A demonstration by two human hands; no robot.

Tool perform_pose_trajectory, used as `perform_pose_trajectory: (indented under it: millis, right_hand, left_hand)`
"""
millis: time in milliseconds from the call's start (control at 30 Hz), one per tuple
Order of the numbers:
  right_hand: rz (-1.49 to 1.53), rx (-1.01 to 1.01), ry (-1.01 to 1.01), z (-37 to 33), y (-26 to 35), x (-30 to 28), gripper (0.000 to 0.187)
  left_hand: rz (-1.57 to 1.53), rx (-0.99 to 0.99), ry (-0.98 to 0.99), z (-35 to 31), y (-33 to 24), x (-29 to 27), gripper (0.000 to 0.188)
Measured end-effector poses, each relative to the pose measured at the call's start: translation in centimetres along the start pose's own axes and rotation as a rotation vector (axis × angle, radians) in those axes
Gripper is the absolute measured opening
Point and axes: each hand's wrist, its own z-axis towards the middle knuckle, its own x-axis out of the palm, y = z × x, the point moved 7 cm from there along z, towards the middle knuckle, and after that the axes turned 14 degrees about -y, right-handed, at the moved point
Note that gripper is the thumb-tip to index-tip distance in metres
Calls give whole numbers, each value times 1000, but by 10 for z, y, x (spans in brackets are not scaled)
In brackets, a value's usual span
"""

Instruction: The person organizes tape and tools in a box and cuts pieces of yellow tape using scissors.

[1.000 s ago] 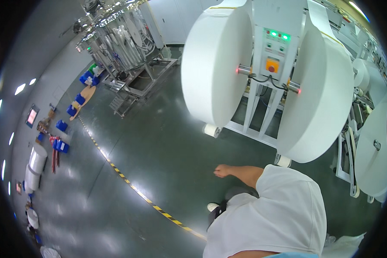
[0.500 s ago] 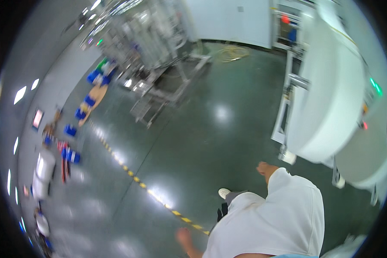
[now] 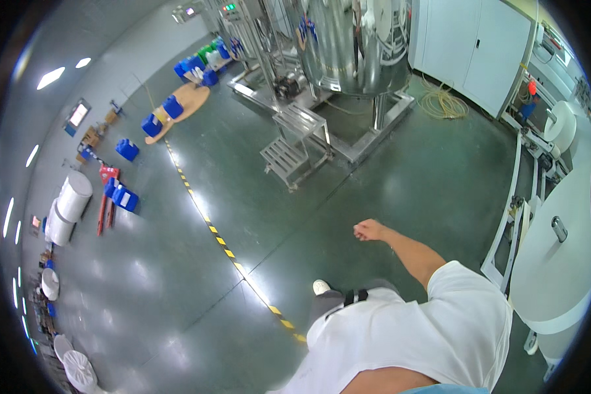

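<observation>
My right hand (image 3: 369, 230) is held out in front of me over the green floor, touching nothing. Its fingers are curled in, and I see nothing held in them. The bare forearm runs back to a white short sleeve. My left hand is out of the picture. One pale shoe (image 3: 320, 287) shows ahead of my body, close to a yellow and black floor stripe (image 3: 230, 253). The nearest thing ahead of my right hand is a small metal step stand (image 3: 300, 125).
A large steel tank (image 3: 351, 56) stands on a metal frame. Coiled yellow hose (image 3: 443, 103) lies by a white cabinet (image 3: 463, 46). Large white rolls (image 3: 561, 253) on a machine line my right. At left are blue jugs (image 3: 127, 150), a red pallet jack (image 3: 109, 174) and white rolls (image 3: 72, 196).
My view has turned right and come nearer to the tank and step stand. My right arm has swung forward. The left hand, blurred at the bottom before, has left the picture.
</observation>
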Motion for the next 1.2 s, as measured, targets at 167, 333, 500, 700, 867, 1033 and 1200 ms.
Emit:
perform_pose_trajectory:
  millis: [167,333,500,700,867,1033,1200]
  right_hand:
    - [298,338,-187,62,-30,-151,40]
    - [274,104,-814,170,94,-255,51]
    - [-116,-435,-1106,353,368,-345,53]
    - [-477,-1224,-1162,522,766,-284,24]
    - [-763,-1548,-1321,595,981,-261,21]
    - [-985,-1665,-1590,703,1149,-292,30]
    - [-1196,-1531,-1801,775,1247,-386,45]
  left_hand:
    - [-595,117,126,225,-327,46,14]
    - [-765,326,58,393,-666,55,17]
    - [-821,368,43,483,-892,96,15]
    - [-975,-65,-69,570,-953,121,23]
    - [-840,-451,-215,632,-1027,230,45]
    - [-799,-403,-244,721,-1209,335,63]
    - [-898,-202,314,766,-1487,501,81]
